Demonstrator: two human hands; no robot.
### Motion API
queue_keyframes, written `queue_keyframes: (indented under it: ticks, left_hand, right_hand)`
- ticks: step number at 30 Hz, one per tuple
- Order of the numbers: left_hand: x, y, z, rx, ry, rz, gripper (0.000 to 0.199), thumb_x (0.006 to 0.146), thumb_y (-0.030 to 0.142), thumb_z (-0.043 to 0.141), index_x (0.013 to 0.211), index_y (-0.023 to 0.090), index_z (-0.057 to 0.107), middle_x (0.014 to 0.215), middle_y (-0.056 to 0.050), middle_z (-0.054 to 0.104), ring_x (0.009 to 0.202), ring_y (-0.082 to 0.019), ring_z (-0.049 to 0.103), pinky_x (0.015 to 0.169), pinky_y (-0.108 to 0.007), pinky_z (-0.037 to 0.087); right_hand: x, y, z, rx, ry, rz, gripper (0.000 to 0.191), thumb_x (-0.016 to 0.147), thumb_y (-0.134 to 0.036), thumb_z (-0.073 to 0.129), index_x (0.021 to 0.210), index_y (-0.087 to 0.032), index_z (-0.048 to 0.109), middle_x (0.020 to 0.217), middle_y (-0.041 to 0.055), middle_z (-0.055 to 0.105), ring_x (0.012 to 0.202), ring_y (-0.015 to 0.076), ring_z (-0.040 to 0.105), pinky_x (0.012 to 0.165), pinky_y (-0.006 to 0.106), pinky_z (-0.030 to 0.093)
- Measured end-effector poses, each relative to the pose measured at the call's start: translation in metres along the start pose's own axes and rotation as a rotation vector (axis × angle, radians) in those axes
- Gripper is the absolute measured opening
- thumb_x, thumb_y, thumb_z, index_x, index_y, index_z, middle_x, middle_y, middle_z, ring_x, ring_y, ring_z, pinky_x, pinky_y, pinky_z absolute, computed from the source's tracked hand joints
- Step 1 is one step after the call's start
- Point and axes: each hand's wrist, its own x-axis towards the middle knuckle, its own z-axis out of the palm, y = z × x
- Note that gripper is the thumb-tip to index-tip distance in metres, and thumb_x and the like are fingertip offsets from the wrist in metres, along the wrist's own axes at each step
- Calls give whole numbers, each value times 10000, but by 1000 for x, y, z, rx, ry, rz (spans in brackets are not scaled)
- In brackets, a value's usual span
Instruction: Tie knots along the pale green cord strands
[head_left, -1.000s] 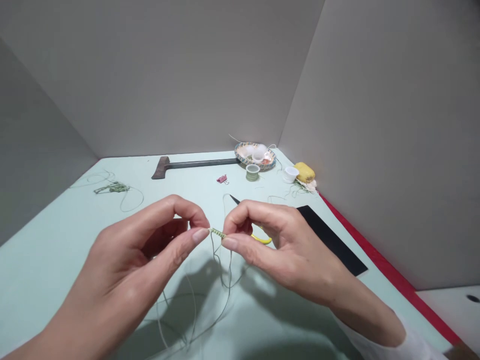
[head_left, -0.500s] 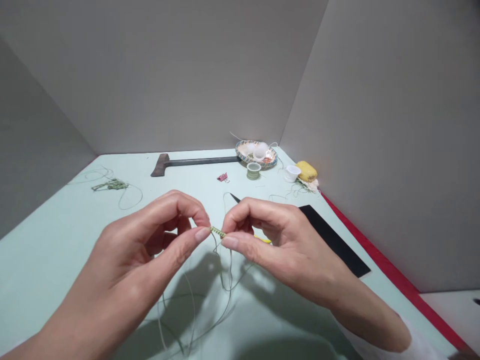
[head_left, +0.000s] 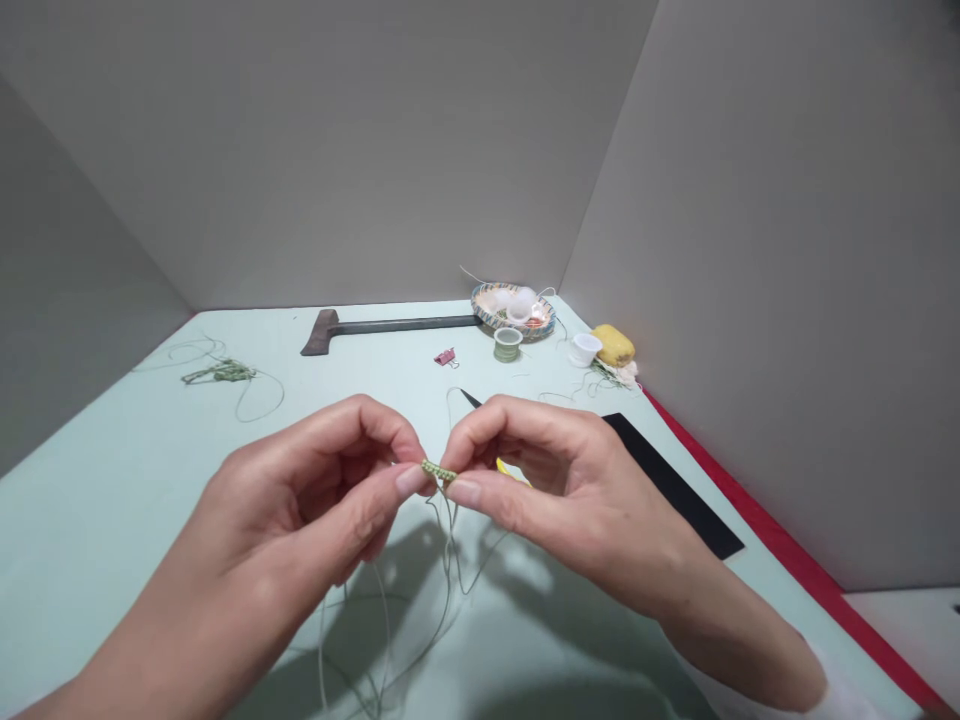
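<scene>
A small green knotted cord piece [head_left: 438,470] is stretched between my two hands above the table. My left hand [head_left: 300,510] pinches its left end between thumb and forefinger. At its right end, the thumb and forefinger of my right hand [head_left: 547,480] are closed on it. Thin green threads [head_left: 448,560] hang from the piece and loop down toward the table's near side. Behind my right hand show a dark pointed tip [head_left: 469,398] and a bit of yellow, mostly hidden by the fingers.
On the pale table [head_left: 97,500] lie an axe [head_left: 405,325], a pink clip [head_left: 445,356], a woven basket [head_left: 487,300], a thread spool [head_left: 508,346], a white cup [head_left: 584,349], a yellow object [head_left: 614,344], a green knotted bundle [head_left: 221,371] and a black sheet [head_left: 675,485]. Grey walls rise behind.
The knotted piece has tilted slightly and more of it shows between my fingertips. My left hand has shifted a little right and its lower fingers have curled under. The hanging threads have swung.
</scene>
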Motion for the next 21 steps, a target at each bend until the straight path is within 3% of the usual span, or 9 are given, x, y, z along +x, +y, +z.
queue_keyframes:
  ticks: [3, 8, 11, 16, 21]
  left_hand:
    - [2, -1, -1, -31, -6, -30, 329, 962, 633, 879, 874, 321, 823, 807, 10, 676, 650, -151, 539, 537, -168, 518]
    - [5, -3, -1, -22, 5, 59, 258, 958, 628, 893, 867, 389, 852, 806, 38, 726, 744, -170, 610, 627, -133, 573]
    - [3, 4, 2, -41, 17, -9, 243, 931, 626, 902, 840, 408, 847, 827, 45, 734, 828, -177, 610, 702, -124, 562]
    - [0, 11, 1, -1, 31, -91, 231, 888, 603, 902, 846, 391, 822, 919, 41, 706, 824, -181, 523, 611, -170, 460]
    - [3, -1, -8, 143, 37, 86, 216, 976, 582, 845, 902, 384, 804, 889, 39, 735, 826, -192, 639, 523, -200, 421]
  right_hand:
    - [0, 0, -1, 6, 13, -4, 148, 935, -197, 860, 865, -232, 735, 859, -26, 764, 823, 160, 661, 803, 316, 534]
    - [1, 4, -1, 18, 45, -29, 135, 943, -187, 850, 854, -239, 763, 856, -28, 769, 825, 162, 678, 842, 333, 554]
    - [2, 6, -2, -8, 62, -61, 137, 925, -196, 885, 845, -245, 786, 867, -27, 762, 852, 167, 657, 861, 339, 539]
    - [0, 4, -3, -48, 35, -66, 143, 946, -160, 832, 871, -234, 735, 908, -27, 752, 855, 157, 638, 835, 319, 526]
    - [-3, 1, -2, -77, 20, -40, 122, 985, -154, 756, 890, -221, 718, 889, -33, 751, 817, 131, 643, 785, 280, 529]
